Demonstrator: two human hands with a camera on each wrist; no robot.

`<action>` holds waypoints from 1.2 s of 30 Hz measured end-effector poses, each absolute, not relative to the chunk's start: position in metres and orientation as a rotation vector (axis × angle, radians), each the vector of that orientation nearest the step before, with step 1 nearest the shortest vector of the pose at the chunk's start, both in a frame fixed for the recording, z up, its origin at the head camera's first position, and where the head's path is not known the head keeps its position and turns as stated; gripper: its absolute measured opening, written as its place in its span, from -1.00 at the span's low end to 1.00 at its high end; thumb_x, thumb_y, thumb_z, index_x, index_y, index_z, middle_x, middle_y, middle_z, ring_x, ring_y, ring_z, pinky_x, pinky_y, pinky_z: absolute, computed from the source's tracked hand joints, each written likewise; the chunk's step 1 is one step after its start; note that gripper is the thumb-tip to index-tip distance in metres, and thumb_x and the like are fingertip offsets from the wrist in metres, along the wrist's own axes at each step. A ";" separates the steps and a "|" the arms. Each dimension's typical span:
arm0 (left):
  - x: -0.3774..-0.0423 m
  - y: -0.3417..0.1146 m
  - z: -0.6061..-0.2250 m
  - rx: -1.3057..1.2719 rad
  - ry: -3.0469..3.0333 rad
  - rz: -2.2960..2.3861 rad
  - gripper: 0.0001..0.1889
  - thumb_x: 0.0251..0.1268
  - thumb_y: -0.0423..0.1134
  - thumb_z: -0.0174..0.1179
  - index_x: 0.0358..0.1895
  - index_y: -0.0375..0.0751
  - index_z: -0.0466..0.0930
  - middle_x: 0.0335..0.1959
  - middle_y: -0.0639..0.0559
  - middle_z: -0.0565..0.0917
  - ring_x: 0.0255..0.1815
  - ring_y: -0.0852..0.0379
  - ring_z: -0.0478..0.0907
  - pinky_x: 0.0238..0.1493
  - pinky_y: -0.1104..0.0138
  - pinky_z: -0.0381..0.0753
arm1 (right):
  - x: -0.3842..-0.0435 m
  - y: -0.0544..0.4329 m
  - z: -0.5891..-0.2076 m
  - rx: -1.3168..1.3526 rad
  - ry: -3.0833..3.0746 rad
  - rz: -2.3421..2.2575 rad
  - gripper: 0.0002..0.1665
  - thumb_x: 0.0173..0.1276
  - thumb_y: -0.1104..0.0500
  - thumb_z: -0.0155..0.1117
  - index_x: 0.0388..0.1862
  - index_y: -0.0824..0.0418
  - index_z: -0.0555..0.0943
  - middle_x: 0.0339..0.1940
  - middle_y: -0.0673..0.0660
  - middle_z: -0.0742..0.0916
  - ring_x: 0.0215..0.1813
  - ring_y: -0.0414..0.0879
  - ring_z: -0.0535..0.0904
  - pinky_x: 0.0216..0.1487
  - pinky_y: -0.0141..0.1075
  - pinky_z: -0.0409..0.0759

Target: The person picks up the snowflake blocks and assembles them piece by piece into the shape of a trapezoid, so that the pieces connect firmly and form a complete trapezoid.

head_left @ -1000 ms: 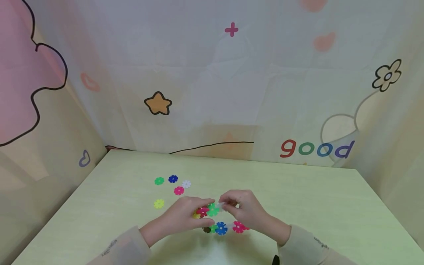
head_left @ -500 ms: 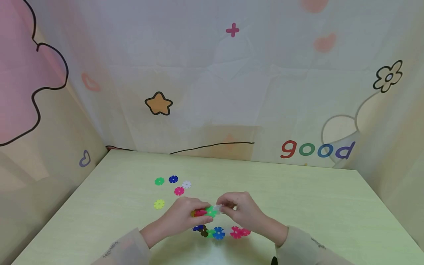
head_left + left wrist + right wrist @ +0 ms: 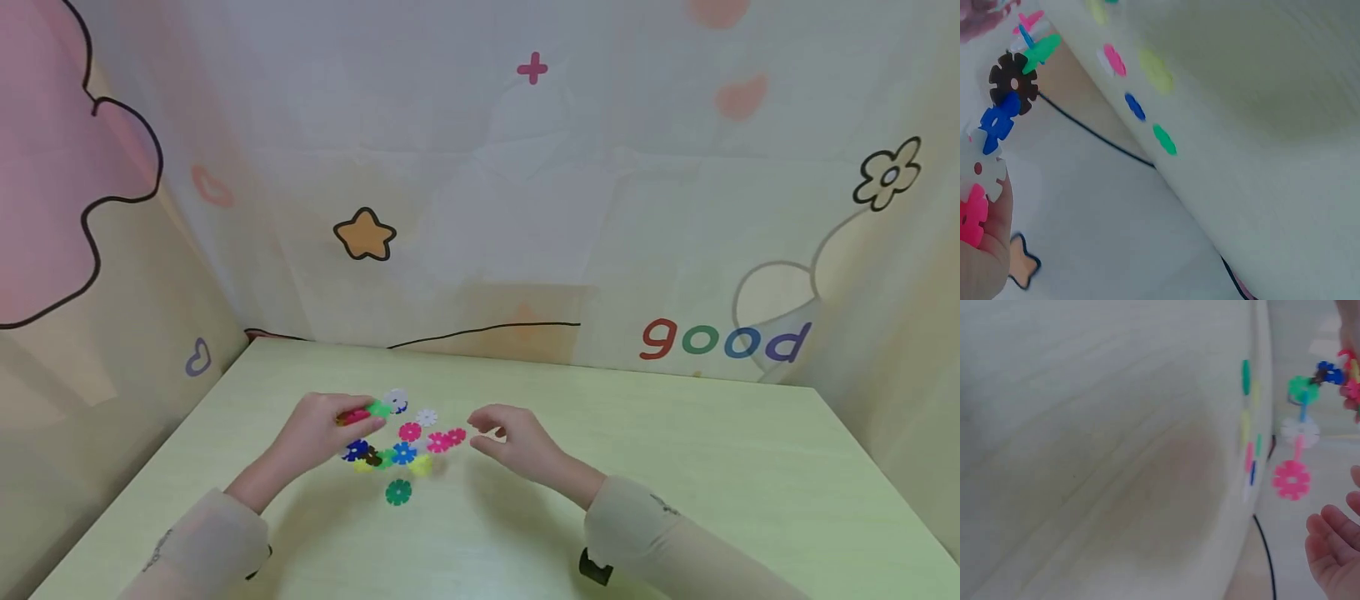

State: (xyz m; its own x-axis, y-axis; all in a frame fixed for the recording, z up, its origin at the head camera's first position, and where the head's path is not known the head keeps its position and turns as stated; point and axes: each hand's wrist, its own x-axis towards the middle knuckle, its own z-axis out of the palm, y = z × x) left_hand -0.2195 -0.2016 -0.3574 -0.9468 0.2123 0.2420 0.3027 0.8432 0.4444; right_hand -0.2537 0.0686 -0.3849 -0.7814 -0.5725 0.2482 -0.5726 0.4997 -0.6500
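My left hand (image 3: 318, 433) pinches a chain of flower-shaped interlocking discs above the table. Near its fingertips are a red, a green and a white disc (image 3: 396, 400). The rest of the chain hangs below: a blue disc (image 3: 356, 450), a brown disc (image 3: 1013, 84), then green, blue and white ones, ending in pink discs (image 3: 437, 442). My right hand (image 3: 521, 442), fingers loosely bent, holds nothing; a small gap parts it from the pink end. In the right wrist view the right hand (image 3: 1338, 550) is near the hanging pink disc (image 3: 1291, 480).
Loose discs lie on the pale table (image 3: 675, 483) beneath and beyond the chain: a dark green disc (image 3: 398, 492), a yellow disc (image 3: 422, 465), a pink disc (image 3: 409, 432), a white disc (image 3: 427, 417) and others partly hidden. A printed cloth (image 3: 480, 208) stands behind the table.
The left hand has moved left and away from me, carrying the chain. My right hand has let go of the white disc and moved slightly away from me. A dark green loose disc has come into sight.
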 end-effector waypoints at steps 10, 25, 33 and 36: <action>-0.226 -0.242 -0.348 -0.073 -2.788 -0.711 -0.52 0.12 0.00 0.14 0.01 -0.29 0.51 -0.19 -0.23 0.62 -0.28 -0.03 0.46 -0.51 0.44 0.40 | -0.277 0.024 -0.419 1.125 -3.119 0.623 -0.28 0.21 -0.26 0.00 0.28 0.04 0.27 0.35 0.07 0.28 0.39 0.02 0.10 0.30 -0.01 0.13; -0.228 -0.237 -0.352 -0.097 -2.824 -0.730 -0.51 0.12 0.02 0.15 0.01 -0.28 0.52 -0.19 -0.19 0.62 -0.27 0.00 0.47 -0.47 0.45 0.43 | -0.284 0.009 -0.418 1.022 -3.324 0.396 -0.14 0.15 -0.40 -0.11 0.37 -0.07 0.09 0.39 -0.03 0.22 0.44 0.06 -0.11 0.33 0.14 -0.16; -0.228 -0.229 -0.352 -0.132 -2.842 -0.762 -0.51 0.10 0.03 0.15 0.00 -0.28 0.53 -0.24 -0.15 0.64 -0.36 0.08 0.44 -0.51 0.45 0.42 | -0.282 0.054 -0.402 1.045 -3.290 0.428 -0.28 0.20 -0.20 0.08 0.26 0.13 0.28 0.13 0.08 0.54 0.23 0.01 0.36 0.23 0.11 0.12; -0.228 -0.226 -0.352 -0.141 -2.851 -0.776 -0.52 0.10 -0.01 0.17 0.00 -0.29 0.52 -0.26 -0.13 0.64 -0.40 0.11 0.43 -0.53 0.45 0.42 | -0.284 0.071 -0.398 1.092 -3.287 0.544 -0.38 0.20 -0.04 0.16 0.20 0.17 0.35 -0.01 0.12 0.63 0.06 -0.04 0.50 0.13 -0.01 0.31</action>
State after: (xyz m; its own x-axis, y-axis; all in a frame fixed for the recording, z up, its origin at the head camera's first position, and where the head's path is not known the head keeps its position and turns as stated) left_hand -0.2284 -0.2255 -0.3519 -0.9787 0.0436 0.2005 0.1392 0.8590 0.4927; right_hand -0.2835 0.0709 -0.3983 -0.7466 -0.6201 -0.2411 -0.5093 0.7658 -0.3927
